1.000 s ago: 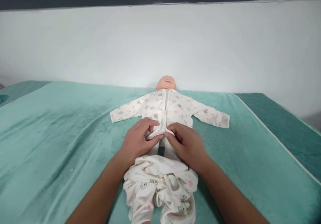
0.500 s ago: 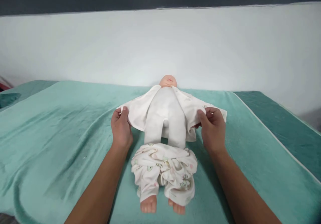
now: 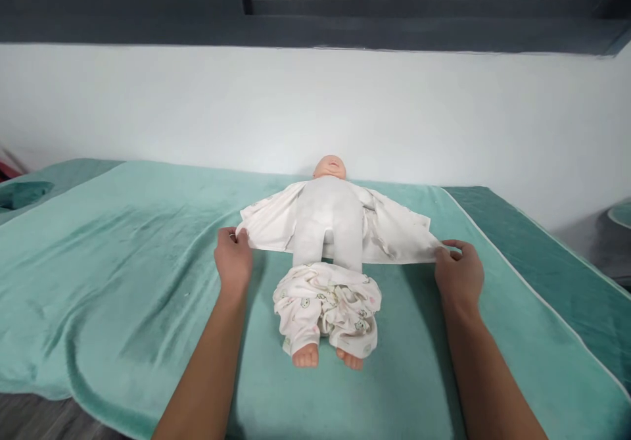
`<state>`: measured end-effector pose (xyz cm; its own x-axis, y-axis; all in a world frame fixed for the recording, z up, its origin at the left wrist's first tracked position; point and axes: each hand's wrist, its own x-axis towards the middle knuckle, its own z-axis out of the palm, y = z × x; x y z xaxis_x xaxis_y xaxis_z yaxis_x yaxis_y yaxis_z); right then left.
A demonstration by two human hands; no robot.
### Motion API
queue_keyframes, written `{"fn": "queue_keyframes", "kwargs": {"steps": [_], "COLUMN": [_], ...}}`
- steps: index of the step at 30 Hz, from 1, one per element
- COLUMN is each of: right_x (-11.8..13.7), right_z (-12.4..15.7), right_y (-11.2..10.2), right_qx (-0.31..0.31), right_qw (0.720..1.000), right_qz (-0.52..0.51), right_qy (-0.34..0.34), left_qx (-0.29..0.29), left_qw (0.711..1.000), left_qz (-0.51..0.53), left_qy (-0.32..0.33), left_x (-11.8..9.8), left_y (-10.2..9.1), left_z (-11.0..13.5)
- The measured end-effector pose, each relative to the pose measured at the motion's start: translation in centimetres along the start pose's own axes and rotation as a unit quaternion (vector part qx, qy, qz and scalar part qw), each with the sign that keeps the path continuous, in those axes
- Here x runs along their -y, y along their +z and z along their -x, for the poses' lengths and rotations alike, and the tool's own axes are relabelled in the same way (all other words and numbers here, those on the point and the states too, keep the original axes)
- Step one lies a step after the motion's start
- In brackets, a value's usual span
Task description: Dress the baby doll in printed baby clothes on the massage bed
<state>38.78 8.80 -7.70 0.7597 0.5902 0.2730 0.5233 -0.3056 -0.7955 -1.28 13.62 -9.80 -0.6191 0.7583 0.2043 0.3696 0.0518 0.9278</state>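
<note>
A baby doll (image 3: 326, 220) lies on its back on a teal blanket (image 3: 123, 256), head towards the wall. Its white printed shirt (image 3: 394, 236) is unfastened and spread wide, baring the white cloth torso. My left hand (image 3: 233, 259) pinches the shirt's left front corner, fingers closed. My right hand (image 3: 458, 270) pinches the right front corner, pulled far out to the right. Printed trousers (image 3: 328, 305) are bunched down around the doll's lower legs, with both bare feet (image 3: 323, 358) showing.
The blanket covers a padded table that ends at a white wall (image 3: 315, 111) under a dark window frame. A darker teal strip (image 3: 537, 243) runs along the right side. The blanket's front edge hangs over at the lower left above grey floor.
Both hands left the shirt's middle closure, opened the two fronts and drew them outward; the right hand went furthest. The view has tilted up and back.
</note>
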Motion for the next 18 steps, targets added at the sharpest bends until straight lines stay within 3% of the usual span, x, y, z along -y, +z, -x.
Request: {"fn": "queue_keyframes", "kwargs": {"steps": [3,6,8,10,12,15,18], "right_x": [0.1,0.6,1.2,2.0,3.0,4.2,4.9], "right_z": [0.4,1.1,1.9,2.9,3.9,5.2,5.6], "right_y": [0.7,1.5,1.8,1.8,1.5,0.9,0.3], "right_qx": [-0.023,-0.042,0.007,0.116,0.254,0.459,0.563], "right_qw": [0.990,0.966,0.959,0.955,0.928,0.841,0.768], "right_qz": [0.050,0.023,-0.040,-0.125,-0.199,-0.234,-0.238], "right_qy": [-0.127,-0.256,-0.280,-0.244,-0.188,-0.166,-0.191], "left_qx": [0.002,-0.005,-0.024,0.002,0.119,0.331,0.439], "left_qw": [0.991,0.982,0.977,0.980,0.982,0.931,0.886], "left_qz": [-0.135,-0.164,-0.147,-0.081,0.027,0.143,0.149], "left_qy": [0.027,0.091,0.156,0.182,0.146,0.053,0.031], "left_x": [-0.2,-0.5,-0.9,-1.4,-2.1,-2.9,-3.5], "left_y": [0.1,0.5,0.7,0.8,0.8,0.5,-0.1], "left_z": [0.3,0.7,1.0,1.5,2.2,3.2,3.6]}}
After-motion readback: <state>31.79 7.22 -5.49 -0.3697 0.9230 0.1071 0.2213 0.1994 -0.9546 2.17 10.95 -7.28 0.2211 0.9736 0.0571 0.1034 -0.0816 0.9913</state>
